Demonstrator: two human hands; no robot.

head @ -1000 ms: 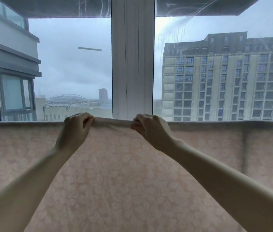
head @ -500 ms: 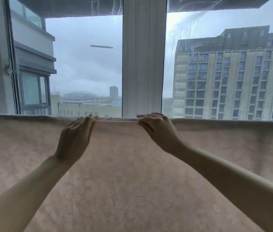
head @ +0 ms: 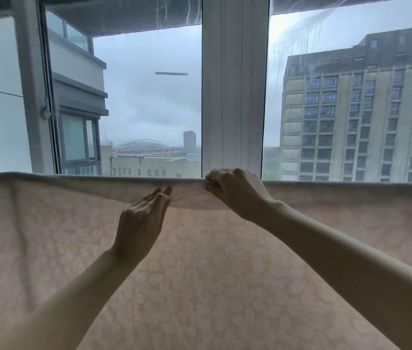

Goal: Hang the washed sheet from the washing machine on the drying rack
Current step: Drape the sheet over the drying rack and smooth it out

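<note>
**A:** Where is the sheet?

**B:** The sheet (head: 199,286) fills the lower half of the frame. It is pale pink with a faint leaf pattern and hangs from a straight top edge that runs from the left border to the right at mid-height. Whatever carries it is covered by the cloth. Just left of centre, a narrow band of the fabric droops from that edge in a shallow curve.

**A:** And the hands?

**B:** The right hand (head: 237,193) is at the centre of the top edge, with its fingers curled over the edge and clamped on the fold. The left hand (head: 140,223) is just below and to the left, back towards the camera. Its fingers (head: 158,198) are straight and close together, with the tips touching the drooping band. Both bare forearms reach in from the bottom corners.

**A:** What lies behind?

**B:** A white window post (head: 235,97) rises from behind the right hand to the top of the frame, with glass on both sides. Through the right pane stands a tall building (head: 361,122) with many windows. Through the left pane there is grey sky, a far-off domed roof (head: 141,144) just above the sheet's edge, and a neighbouring balcony (head: 78,97) at upper left.
</note>
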